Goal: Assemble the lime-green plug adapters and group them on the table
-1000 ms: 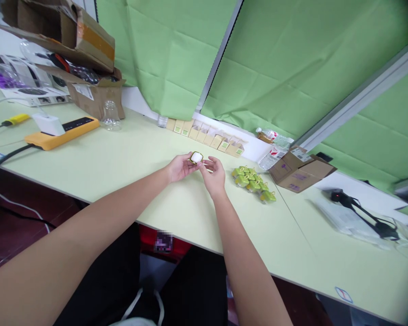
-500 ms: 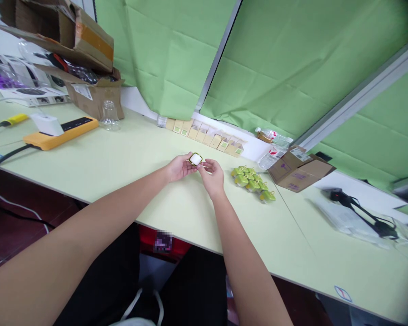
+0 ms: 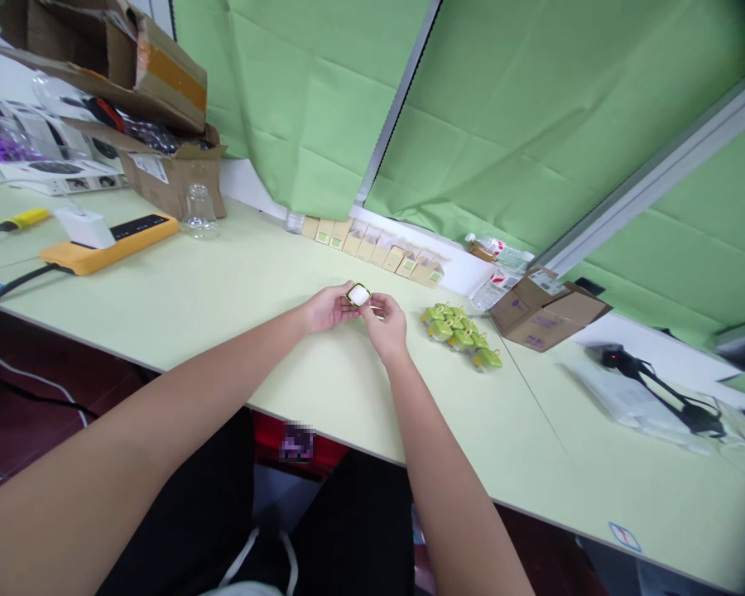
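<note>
Between my hands, above the table, is a small squarish item with a white face and a dark yellow-green rim; its exact kind does not show. My left hand grips it from the left side. My right hand pinches its lower right edge, thumb near the rim and the other fingers curled. To the right of my right hand, several small green pieces with yellow loops sit grouped on the table.
A row of small cardboard boxes lines the wall. On the left are an orange power strip, a clear plastic bottle and stacked cartons. Rightward stand an open carton, plastic bottles and a black strapped device.
The white-faced item has turned slightly within my hands, its outline now more diamond-shaped. My right hand has shifted a little to the left; the things on the table stay put.
</note>
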`<action>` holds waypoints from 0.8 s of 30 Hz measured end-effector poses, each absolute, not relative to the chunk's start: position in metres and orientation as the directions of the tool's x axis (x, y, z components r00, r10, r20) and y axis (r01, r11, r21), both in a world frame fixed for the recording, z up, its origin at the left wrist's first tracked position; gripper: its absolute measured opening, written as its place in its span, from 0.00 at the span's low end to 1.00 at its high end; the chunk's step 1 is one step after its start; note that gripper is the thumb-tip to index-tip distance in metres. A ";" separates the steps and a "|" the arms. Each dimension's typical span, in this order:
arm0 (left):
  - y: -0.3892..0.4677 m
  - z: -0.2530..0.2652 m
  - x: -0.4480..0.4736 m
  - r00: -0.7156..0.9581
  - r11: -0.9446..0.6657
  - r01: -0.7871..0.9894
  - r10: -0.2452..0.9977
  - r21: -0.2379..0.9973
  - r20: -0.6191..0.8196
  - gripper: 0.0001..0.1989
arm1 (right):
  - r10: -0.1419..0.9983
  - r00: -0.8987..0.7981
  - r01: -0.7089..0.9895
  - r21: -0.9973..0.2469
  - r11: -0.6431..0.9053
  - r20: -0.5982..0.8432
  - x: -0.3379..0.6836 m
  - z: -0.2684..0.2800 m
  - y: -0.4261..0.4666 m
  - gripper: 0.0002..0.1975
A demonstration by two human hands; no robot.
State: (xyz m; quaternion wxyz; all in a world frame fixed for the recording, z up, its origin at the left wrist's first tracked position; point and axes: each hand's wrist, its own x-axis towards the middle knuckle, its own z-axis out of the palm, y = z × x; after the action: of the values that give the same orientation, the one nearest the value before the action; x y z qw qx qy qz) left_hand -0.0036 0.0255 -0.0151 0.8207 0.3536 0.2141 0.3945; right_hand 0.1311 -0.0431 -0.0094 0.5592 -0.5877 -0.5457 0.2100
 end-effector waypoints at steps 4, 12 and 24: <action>0.024 -0.014 -0.004 0.594 0.427 -0.503 0.802 0.751 -0.058 0.13 | 0.882 0.296 0.400 -0.886 0.234 0.367 0.131 -0.010 -0.043 0.18; 0.021 -0.011 -0.003 0.586 0.426 -0.510 0.808 0.747 -0.060 0.14 | 0.889 0.279 0.391 -0.889 0.239 0.363 0.131 -0.011 -0.042 0.18; 0.022 -0.012 -0.004 0.583 0.435 -0.529 0.810 0.729 -0.061 0.13 | 0.892 0.265 0.392 -0.886 0.248 0.367 0.131 -0.010 -0.044 0.21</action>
State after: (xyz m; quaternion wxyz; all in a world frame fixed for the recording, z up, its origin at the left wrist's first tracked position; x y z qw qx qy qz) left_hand -0.0038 0.0219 -0.0116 0.8215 0.3412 0.2066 0.4075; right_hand 0.1306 -0.0440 -0.0099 0.5544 -0.5703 -0.5626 0.2253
